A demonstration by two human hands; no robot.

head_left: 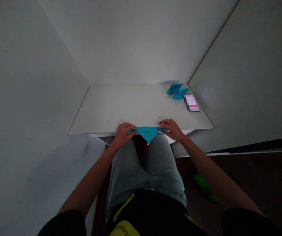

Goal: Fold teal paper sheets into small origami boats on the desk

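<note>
A sheet of blue paper [148, 133], folded to a wide shape with a point hanging down, spans my two hands at the front edge of the white table [121, 101]. Its left end is pinched between the thumb and fingers of my left hand [124, 132]. At the right end, my right hand [171, 129] grips the paper the same way, with one finger stretched out over the tabletop. Two folded blue paper pieces [174, 88] [180, 93] lie close together at the table's back right.
A phone [192, 102] with a lit, blurred screen lies on the table's right side, next to the folded pieces. Walls stand behind and left of the table, with a pale panel [244, 85] at its right. Something green [205, 188] lies low on the right.
</note>
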